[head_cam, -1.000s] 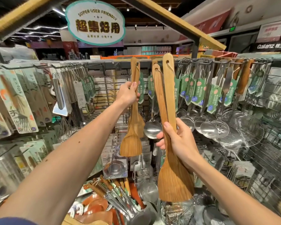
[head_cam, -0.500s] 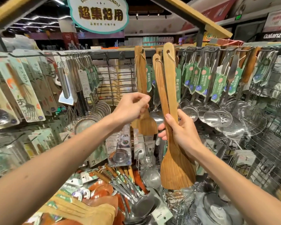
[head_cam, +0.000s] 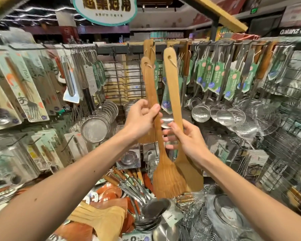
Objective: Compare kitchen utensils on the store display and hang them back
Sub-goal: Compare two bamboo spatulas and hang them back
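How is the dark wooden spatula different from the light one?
The dark spatula has streaky brown grain; the light spatula is pale and plain. The left hand pinches the dark one; the right hand holds the light one. The light one's handle reaches higher, and its blade sits behind the dark one's. Both are wooden, blades down.

place: shop, kitchenware aisle
overhead: hanging sign [head_cam: 105, 9]
fixtures: wire display rack [head_cam: 125, 87], peg hooks
stock: ladles [head_cam: 222, 116] in rows, green retail tags [head_cam: 215, 79], carded forks [head_cam: 27, 94]
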